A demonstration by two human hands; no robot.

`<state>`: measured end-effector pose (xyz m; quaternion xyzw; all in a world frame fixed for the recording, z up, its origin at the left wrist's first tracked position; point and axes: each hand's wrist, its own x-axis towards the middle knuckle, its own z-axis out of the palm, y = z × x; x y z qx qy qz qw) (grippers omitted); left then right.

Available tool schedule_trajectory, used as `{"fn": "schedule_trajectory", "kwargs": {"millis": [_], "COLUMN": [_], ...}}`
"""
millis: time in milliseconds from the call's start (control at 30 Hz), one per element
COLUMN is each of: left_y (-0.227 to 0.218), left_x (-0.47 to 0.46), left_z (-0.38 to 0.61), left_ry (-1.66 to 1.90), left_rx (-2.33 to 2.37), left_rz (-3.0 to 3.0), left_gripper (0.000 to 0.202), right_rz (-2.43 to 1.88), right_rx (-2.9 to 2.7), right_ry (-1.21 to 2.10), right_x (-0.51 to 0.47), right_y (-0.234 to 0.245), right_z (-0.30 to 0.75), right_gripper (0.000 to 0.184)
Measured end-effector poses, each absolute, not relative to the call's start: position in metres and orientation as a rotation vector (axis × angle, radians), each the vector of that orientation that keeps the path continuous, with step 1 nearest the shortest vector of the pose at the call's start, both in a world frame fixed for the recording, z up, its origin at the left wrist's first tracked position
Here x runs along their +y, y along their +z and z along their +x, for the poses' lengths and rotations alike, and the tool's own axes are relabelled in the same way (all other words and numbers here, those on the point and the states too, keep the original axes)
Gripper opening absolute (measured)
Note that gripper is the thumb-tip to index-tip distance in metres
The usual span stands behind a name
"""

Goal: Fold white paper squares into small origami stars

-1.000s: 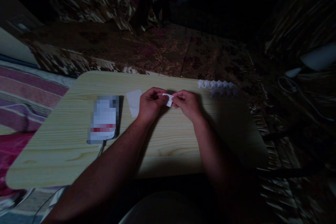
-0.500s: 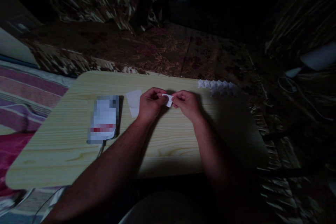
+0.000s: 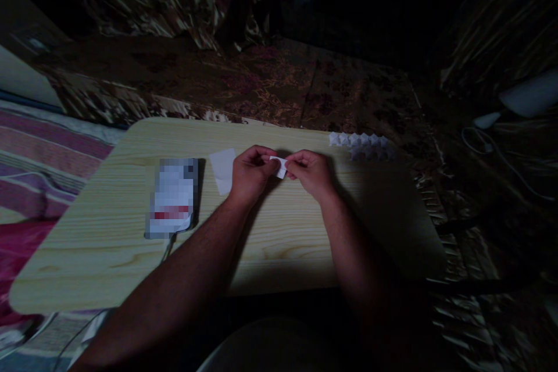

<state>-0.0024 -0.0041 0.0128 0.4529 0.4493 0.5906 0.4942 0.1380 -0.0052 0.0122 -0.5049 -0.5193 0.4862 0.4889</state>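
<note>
Between my two hands is a small folded piece of white paper (image 3: 279, 167), held just above the table. My left hand (image 3: 253, 171) pinches its left side, with the thumb lying across the front. At its right edge my right hand (image 3: 310, 171) grips it between thumb and fingertips. A larger sheet of white paper (image 3: 222, 171) lies flat to the left, partly behind my left hand. Far right on the table stand small folded white paper stars (image 3: 354, 139) in two rows, the nearer row in shadow.
A wooden table (image 3: 279, 250) carries everything. On its left lies a phone-like slab (image 3: 172, 197), its face pixelated, with a cable (image 3: 166, 249) running toward me. Dark patterned cloth (image 3: 261, 78) borders the far edge. A white cord (image 3: 475, 139) hangs at the right.
</note>
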Motion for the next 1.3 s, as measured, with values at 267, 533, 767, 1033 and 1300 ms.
{"fn": "schedule_trajectory", "kwargs": {"millis": [267, 533, 767, 1033, 1300], "left_y": [0.0111, 0.0126, 0.0102, 0.0103, 0.0093], "left_x": [-0.005, -0.0054, -0.0051, -0.0062, -0.0056], "left_z": [-0.0017, -0.0018, -0.0011, -0.0003, -0.0006], "left_ry": [1.432, 1.446, 1.451, 1.446, 1.456], "left_rx": [1.071, 1.07, 1.082, 1.097, 1.104], "left_rz": [1.124, 1.165, 1.2, 1.23, 1.26], "left_gripper": [0.019, 0.017, 0.018, 0.018, 0.016], "right_rz": [-1.223, -1.223, -1.225, -1.217, -1.208], "right_rx": [-1.258, -1.244, -1.247, -1.247, -1.284], "right_ry": [1.152, 1.158, 1.144, 1.141, 1.108], "right_x": [-0.0055, -0.0055, -0.0044, -0.0045, -0.004], "right_y": [0.0116, 0.0131, 0.0108, 0.0098, 0.006], "right_z": [0.1377, 0.1369, 0.1364, 0.1352, 0.1352], "right_gripper": [0.012, 0.011, 0.01, 0.008, 0.009]}}
